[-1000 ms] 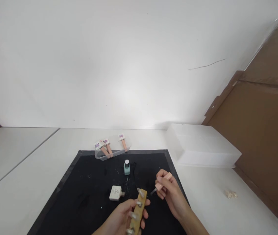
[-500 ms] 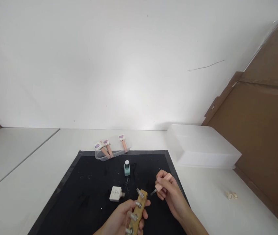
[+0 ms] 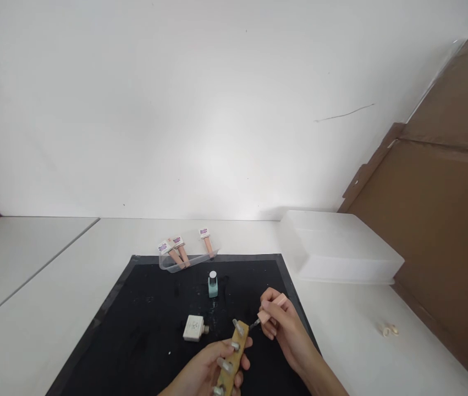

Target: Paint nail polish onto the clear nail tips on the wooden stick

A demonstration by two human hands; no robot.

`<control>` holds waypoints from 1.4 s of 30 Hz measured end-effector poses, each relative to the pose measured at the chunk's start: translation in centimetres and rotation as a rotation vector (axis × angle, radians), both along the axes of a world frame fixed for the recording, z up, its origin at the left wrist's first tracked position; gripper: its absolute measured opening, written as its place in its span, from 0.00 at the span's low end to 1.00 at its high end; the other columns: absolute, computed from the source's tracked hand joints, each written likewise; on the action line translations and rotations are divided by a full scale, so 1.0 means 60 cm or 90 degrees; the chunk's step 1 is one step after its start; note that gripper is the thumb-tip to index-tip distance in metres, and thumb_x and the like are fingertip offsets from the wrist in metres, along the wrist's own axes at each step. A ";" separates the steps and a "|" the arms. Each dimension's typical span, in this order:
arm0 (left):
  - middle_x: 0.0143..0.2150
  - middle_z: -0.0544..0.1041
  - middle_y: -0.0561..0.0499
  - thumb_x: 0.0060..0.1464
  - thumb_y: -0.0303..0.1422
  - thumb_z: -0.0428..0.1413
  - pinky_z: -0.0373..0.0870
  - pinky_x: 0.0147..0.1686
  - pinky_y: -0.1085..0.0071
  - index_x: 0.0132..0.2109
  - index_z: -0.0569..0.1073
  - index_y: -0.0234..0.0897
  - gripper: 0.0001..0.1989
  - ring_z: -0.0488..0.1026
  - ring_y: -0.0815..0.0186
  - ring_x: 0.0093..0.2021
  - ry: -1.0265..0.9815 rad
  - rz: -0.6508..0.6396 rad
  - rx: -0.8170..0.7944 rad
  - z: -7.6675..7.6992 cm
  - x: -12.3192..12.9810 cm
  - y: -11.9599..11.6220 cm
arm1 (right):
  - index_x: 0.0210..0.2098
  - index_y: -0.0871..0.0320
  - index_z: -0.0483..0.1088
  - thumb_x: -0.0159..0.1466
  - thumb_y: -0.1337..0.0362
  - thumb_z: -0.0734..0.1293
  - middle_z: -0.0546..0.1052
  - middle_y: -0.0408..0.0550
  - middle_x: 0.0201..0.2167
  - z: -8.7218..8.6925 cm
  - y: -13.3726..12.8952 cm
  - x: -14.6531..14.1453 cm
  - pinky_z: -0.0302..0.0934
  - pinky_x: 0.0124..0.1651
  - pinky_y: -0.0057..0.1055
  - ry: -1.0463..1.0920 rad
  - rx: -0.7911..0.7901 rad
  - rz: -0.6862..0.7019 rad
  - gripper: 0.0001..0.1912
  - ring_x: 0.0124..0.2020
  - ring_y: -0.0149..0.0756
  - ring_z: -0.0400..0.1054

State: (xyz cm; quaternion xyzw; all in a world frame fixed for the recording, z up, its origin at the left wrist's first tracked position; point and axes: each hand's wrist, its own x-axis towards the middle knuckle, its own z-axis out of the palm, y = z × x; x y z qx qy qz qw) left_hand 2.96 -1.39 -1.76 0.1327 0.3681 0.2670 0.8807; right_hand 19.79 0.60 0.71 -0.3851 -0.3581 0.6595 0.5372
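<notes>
My left hand (image 3: 211, 360) is wrapped round a yellowish wooden bar (image 3: 234, 360) that carries several clear nail tips (image 3: 238, 327) on small metal pegs. Between the fingers of my right hand (image 3: 281, 322) is a nail polish brush (image 3: 273, 308) with a pink cap-handle. Its bristles point down and left, close to the far end of the bar; whether they touch it I cannot tell. An open white polish bottle (image 3: 193, 328) lies on its side left of the bar. Beyond it stands a teal polish bottle (image 3: 213, 286) with its cap on.
A black mat (image 3: 135, 319) covers the middle of the white table (image 3: 52, 275). At its back edge, a clear tray (image 3: 194, 262) holds several pink-capped white bottles (image 3: 181, 250). A white box (image 3: 341, 247) and small cream rings (image 3: 388, 330) are to the right, beside a brown cardboard wall (image 3: 435, 231).
My right hand has moved slightly left, bringing the brush tip nearer the far end of the bar. My left hand keeps its hold on the bar, almost unmoved.
</notes>
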 end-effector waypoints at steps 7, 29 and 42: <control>0.24 0.74 0.54 0.37 0.36 0.59 0.57 0.23 0.76 0.39 0.73 0.31 0.19 0.66 0.73 0.21 0.075 0.007 0.021 0.020 0.006 -0.005 | 0.24 0.58 0.63 0.55 0.58 0.70 0.57 0.32 0.13 -0.004 0.000 -0.002 0.43 0.18 0.22 0.000 -0.002 0.004 0.14 0.14 0.22 0.42; 0.23 0.73 0.53 0.39 0.33 0.57 0.59 0.26 0.74 0.35 0.73 0.32 0.13 0.66 0.72 0.21 0.097 -0.013 0.028 0.030 0.004 -0.004 | 0.25 0.59 0.67 0.53 0.56 0.72 0.59 0.33 0.14 -0.006 0.000 -0.003 0.43 0.16 0.22 -0.016 0.026 0.013 0.14 0.13 0.20 0.46; 0.23 0.73 0.52 0.41 0.32 0.55 0.58 0.24 0.75 0.37 0.72 0.31 0.13 0.65 0.72 0.21 0.088 0.000 0.019 0.030 0.004 -0.008 | 0.23 0.59 0.64 0.52 0.59 0.71 0.59 0.33 0.13 0.003 -0.003 -0.004 0.43 0.18 0.23 -0.053 -0.020 0.037 0.13 0.13 0.22 0.48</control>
